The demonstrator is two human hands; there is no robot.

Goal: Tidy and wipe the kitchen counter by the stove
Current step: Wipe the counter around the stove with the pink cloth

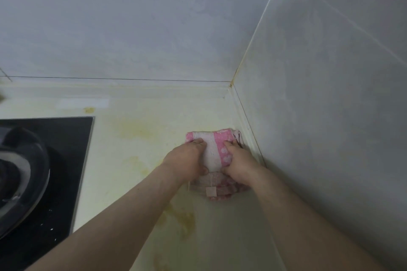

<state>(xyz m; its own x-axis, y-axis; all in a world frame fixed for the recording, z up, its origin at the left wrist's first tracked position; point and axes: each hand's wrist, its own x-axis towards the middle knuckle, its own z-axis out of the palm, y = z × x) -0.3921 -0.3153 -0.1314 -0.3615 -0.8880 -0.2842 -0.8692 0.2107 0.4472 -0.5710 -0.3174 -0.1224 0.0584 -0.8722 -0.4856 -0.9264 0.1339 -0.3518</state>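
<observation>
A pink and white cloth lies folded on the pale yellow counter, close to the right-hand wall near the back corner. My left hand presses on its left side with fingers on the cloth and thumb under its near fold. My right hand grips the cloth's right side the same way. A small tag sticks out of the cloth's near edge. Yellow-brown stains mark the counter left of the cloth and nearer to me.
A black glass stove top fills the left side, with a dark pot or wok on it. Grey tiled walls rise behind the counter and along its right edge, meeting in a corner past the cloth.
</observation>
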